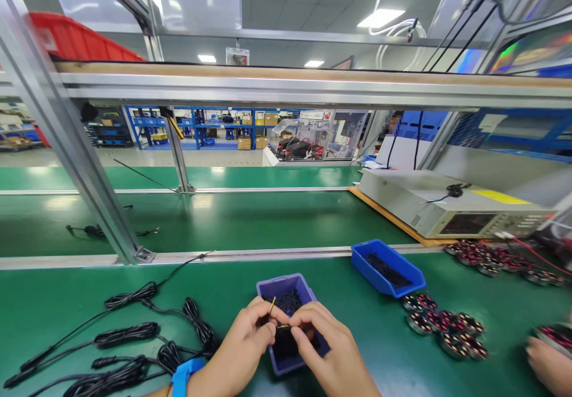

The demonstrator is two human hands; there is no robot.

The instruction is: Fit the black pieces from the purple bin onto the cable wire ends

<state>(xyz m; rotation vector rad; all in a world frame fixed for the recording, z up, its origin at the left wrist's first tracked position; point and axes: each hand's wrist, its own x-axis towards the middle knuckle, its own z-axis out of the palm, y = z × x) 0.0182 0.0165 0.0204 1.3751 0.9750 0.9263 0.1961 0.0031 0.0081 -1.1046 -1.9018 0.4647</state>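
Observation:
My left hand, with a blue band at its wrist, is closed in a pinch on a thin wire whose yellow end sticks up past the fingers. My right hand meets it fingertip to fingertip, closed on a short yellow-and-dark stretch of wire between them. Whether a small sleeve is on that stretch I cannot tell. Both hands are over a purple bin holding many small black tube-like pieces. The hands hide part of the bin.
Coiled black cables lie at the left. A blue bin with dark pieces stands beyond my right hand, near round copper-wound parts. Another person's hand holds one such part at the right edge. A grey instrument and metal post stand behind.

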